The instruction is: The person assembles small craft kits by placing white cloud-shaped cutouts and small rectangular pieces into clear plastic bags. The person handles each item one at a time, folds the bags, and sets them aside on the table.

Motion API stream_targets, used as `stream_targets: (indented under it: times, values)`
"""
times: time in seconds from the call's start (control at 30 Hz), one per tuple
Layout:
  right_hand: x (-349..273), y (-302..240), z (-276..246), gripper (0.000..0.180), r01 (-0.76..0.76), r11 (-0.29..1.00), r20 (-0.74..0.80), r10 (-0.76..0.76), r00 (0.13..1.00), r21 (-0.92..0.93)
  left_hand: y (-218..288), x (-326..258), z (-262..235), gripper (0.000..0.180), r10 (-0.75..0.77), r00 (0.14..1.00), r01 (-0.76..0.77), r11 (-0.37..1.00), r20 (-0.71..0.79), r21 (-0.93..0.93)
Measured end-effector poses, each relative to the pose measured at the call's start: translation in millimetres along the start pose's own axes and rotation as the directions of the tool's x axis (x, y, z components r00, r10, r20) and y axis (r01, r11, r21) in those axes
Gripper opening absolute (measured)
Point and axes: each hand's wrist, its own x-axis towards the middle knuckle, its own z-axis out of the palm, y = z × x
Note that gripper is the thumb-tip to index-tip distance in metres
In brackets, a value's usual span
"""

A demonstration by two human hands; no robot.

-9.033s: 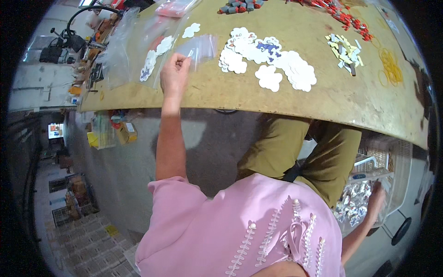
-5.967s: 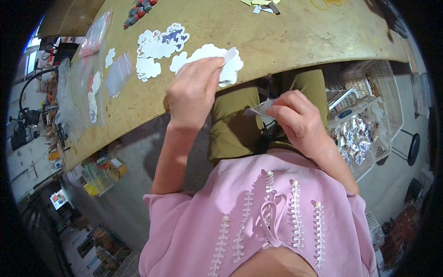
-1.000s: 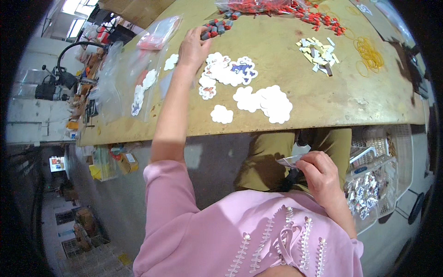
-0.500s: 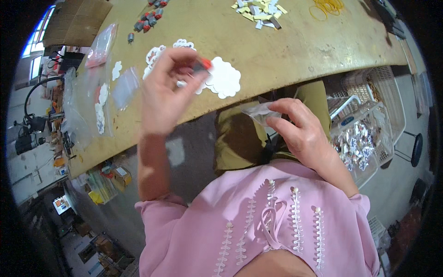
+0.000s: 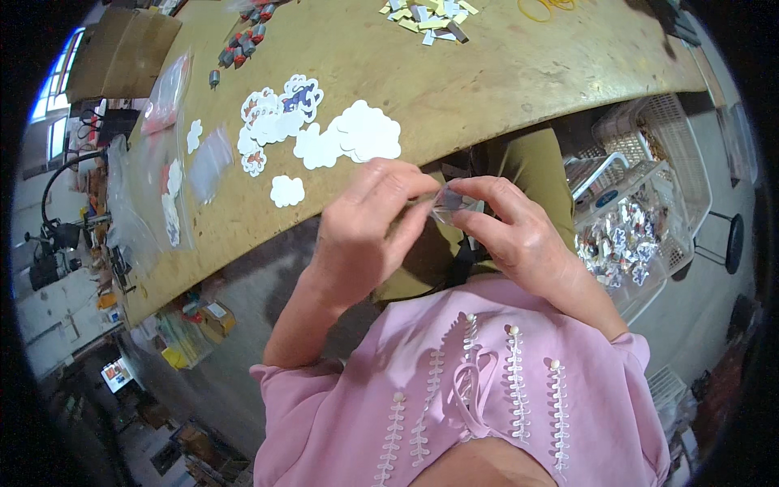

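Note:
My two hands meet over my lap, just in front of the table edge. A small clear plastic bag [image 5: 443, 213] is between them. My right hand [image 5: 519, 231] pinches its right side between thumb and fingers. At its left edge, my left hand [image 5: 361, 223] has thumb and fingers drawn together on the bag. Something dark grey shows through the plastic; its shape is unclear. Nearest to my left hand on the table lie white cloud-shaped cards [image 5: 369, 134], one single card [image 5: 287, 191], and several printed cards [image 5: 264, 114].
Small grey-and-red motors [image 5: 239, 50] and a pile of yellow, white and grey strips [image 5: 434, 18] lie farther back, with yellow rubber bands [image 5: 548, 8]. Plastic bags [image 5: 213, 166] lie at left. A clear bin [image 5: 621, 243] of packed pieces stands right, beside a white basket [image 5: 694, 174].
My left hand has come down and right from above the cards, with a grey-and-red motor, to the bag. The motor is no longer plainly visible in its fingers. The view has shifted slightly.

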Motion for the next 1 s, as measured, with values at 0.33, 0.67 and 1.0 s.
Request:
stream_targets:
  times: [0.33,0.67,1.0]
  values:
    - [-14,19,-7,0.022,0.0,0.997,-0.042,-0.003,0.999,-0.071,-43,80,-23,0.011,-0.131,0.99,0.128,0.99,0.053,0.053]
    - [-24,30,-6,0.019,-0.062,0.997,-0.065,0.059,0.996,-0.044,-237,244,3,0.024,0.115,0.978,0.029,0.755,-0.176,0.655]
    - [-27,40,-21,0.02,-0.076,0.997,-0.107,0.075,0.991,-0.008,-178,169,-33,0.013,-0.263,0.964,0.24,0.917,0.032,0.318]
